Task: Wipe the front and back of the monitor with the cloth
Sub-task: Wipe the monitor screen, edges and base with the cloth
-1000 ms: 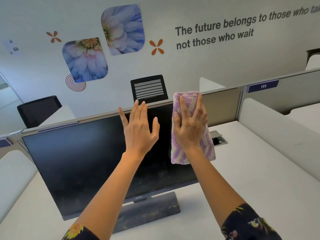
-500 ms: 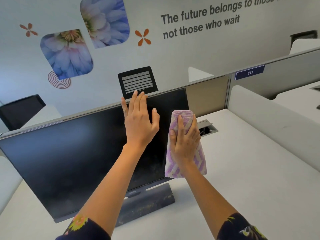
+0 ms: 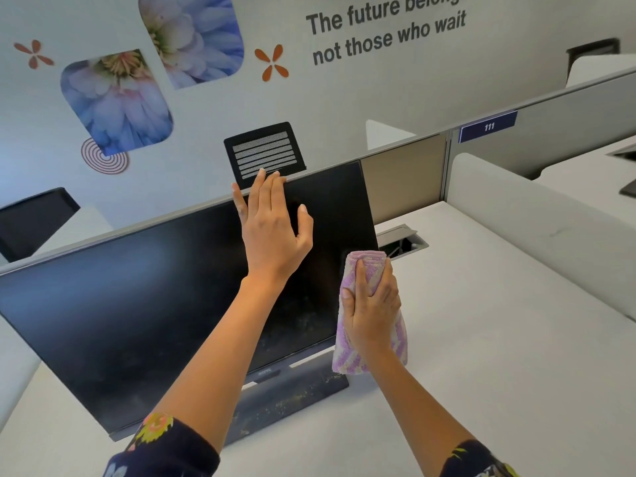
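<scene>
Wide black flat-panel monitor (image 3: 137, 304) standing on a white desk (image 3: 499, 356), its back close to a low grey partition (image 3: 550, 108). The screen is dark and unlit, tilted slightly back. A faint haze of dust and pale speckles shows across its lower right part; the upper right part looks cleaner and more uniformly black. A small logo sits on the narrow lower bezel. The dark grey rectangular stand base (image 3: 292, 397) carries yellowish specks and smears.

The left hand (image 3: 275, 235) lies flat against the upper screen, fingers straight and close together, thumb spread to the side, fingertips reaching the top edge. The right hand (image 3: 371, 311) presses a folded lilac-and-cream striped terry cloth (image 3: 361, 359) onto the lower right edge of the screen; its fingers are laid out over the cloth, not wrapped round it. The cloth overhangs the monitor's right side and hangs below the palm.

A recessed grey cable port (image 3: 402, 239) opens in the desk just beyond. A blue label (image 3: 488, 126) reads 111.
</scene>
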`<state>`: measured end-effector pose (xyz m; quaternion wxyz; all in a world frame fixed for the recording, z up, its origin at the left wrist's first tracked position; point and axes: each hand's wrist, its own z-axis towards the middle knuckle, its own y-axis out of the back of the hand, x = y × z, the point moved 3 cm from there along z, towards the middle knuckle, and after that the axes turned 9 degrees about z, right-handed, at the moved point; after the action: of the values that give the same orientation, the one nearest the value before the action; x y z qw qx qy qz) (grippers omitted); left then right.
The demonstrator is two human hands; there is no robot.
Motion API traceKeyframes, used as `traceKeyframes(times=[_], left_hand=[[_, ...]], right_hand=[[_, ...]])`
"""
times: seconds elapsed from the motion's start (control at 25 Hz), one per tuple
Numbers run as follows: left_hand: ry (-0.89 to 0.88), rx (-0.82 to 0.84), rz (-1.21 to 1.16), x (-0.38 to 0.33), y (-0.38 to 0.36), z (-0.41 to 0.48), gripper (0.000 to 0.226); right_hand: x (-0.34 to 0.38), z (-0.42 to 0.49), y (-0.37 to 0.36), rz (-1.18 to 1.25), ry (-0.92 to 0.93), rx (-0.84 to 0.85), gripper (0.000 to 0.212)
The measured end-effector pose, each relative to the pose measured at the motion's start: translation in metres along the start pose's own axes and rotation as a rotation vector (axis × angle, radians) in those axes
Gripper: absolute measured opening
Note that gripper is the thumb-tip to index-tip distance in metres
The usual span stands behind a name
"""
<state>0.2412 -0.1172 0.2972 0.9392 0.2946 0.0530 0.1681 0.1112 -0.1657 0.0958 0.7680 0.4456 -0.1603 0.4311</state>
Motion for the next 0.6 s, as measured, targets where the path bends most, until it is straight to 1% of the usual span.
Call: traceKeyframes(times=[0.2,0.4,0.6], left_hand=[[-0.002,0.012,-0.016,0.001,0.003,0.000,0.055],[-0.018,0.022,-0.019,0.003,0.005,-0.001,0.054],[-0.012,0.030,-0.050,0.006,0.005,-0.002,0.054]], right_hand=[[-0.009,-0.016,-0.001,-0.020,-0.040,0.069,0.058],[-0.013,-0.025,-0.002,-0.020,-0.086,0.094,0.059],[0.005,-0.009,0.001,-0.023,-0.031,0.063,0.060]])
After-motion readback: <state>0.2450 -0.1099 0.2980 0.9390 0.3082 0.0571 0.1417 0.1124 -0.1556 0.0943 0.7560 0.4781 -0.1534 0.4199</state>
